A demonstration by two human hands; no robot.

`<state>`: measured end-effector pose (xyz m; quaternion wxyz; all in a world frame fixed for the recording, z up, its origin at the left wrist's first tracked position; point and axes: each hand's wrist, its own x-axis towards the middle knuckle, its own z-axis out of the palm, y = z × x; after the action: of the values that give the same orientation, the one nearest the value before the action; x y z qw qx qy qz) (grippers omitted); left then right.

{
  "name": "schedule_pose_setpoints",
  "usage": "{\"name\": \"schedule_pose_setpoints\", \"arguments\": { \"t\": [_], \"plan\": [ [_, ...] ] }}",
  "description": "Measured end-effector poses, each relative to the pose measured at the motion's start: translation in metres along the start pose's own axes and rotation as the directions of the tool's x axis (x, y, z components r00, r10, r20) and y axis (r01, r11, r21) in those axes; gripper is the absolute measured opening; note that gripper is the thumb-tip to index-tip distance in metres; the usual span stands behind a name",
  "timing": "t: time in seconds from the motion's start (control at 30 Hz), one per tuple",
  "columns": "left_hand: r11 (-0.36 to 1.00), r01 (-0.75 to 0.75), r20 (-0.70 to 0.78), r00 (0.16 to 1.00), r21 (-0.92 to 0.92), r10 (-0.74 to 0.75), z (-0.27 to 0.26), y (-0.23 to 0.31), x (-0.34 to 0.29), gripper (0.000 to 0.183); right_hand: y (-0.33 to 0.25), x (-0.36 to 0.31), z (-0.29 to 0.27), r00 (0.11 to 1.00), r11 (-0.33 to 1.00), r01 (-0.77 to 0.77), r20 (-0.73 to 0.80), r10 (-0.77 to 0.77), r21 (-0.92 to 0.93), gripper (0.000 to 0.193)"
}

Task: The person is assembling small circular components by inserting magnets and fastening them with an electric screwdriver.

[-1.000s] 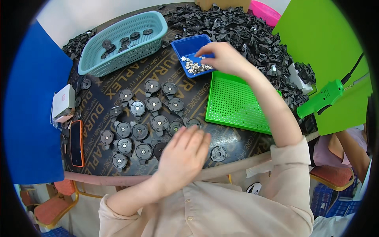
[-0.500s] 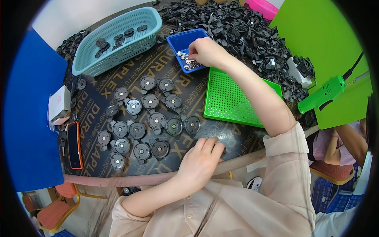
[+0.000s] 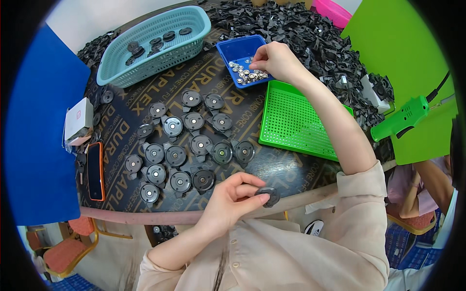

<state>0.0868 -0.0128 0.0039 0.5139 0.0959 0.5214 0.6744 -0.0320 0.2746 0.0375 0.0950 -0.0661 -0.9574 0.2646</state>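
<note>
My left hand (image 3: 232, 200), near the table's front edge, holds a round black plastic disc part (image 3: 268, 197) between thumb and fingers. My right hand (image 3: 277, 61) reaches over the blue tray (image 3: 241, 46), its thumb and fingertips pinched together. Whatever sits in that pinch, if anything, is too small to make out. Small round silver metal pieces (image 3: 246, 76) lie in the near part of the tray, below those fingertips. Left of my left hand, several similar black disc parts (image 3: 180, 181) with metal centres are spread on the dark table (image 3: 233, 167).
A green perforated tray (image 3: 286, 119) lies under my right forearm. Behind stand a light-blue basket (image 3: 150, 63) with a few discs and a heap of black parts (image 3: 291, 34). At left are a phone (image 3: 95, 172) and white box (image 3: 78, 121); at right, a green power tool (image 3: 400, 119).
My left hand has turned over, and the black disc part in it now shows. My right hand has lifted slightly from the metal pieces. The whole view has shifted a little.
</note>
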Motion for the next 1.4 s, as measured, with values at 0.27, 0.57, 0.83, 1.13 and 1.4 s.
{"name": "schedule_pose_setpoints", "arguments": {
  "t": [0.27, 0.57, 0.83, 1.13, 1.4],
  "plan": [
    [0.947, 0.033, -0.153, 0.984, -0.321, -0.086, -0.002, 0.007, -0.002, 0.026, -0.028, -0.038, -0.024, 0.996, 0.986, -0.019, -0.081, 0.033, 0.168, 0.012],
    [0.867, 0.008, -0.031, 0.999, -0.498, -0.028, -0.001, 0.013, -0.001, 0.017, -0.083, -0.177, 0.007, 0.907, 0.907, 0.417, -0.091, -0.411, 0.052, 0.017],
    [0.890, -0.113, -0.139, 0.989, -0.441, 0.056, -0.002, 0.002, 0.001, 0.024, -0.084, -0.190, 0.012, 0.917, 0.916, 0.389, -0.133, -0.376, 0.097, 0.018],
    [0.893, -0.078, -0.089, 0.995, -0.443, 0.043, -0.009, 0.004, -0.007, 0.020, -0.006, -0.084, -0.036, 0.962, 0.994, -0.055, -0.272, 0.029, -0.090, 0.018],
    [0.888, -0.088, -0.127, 0.991, -0.451, 0.034, -0.011, 0.006, -0.020, 0.020, 0.076, -0.013, -0.026, 0.972, 0.891, 0.084, 0.233, 0.025, -0.446, 0.035]
  ]
}}
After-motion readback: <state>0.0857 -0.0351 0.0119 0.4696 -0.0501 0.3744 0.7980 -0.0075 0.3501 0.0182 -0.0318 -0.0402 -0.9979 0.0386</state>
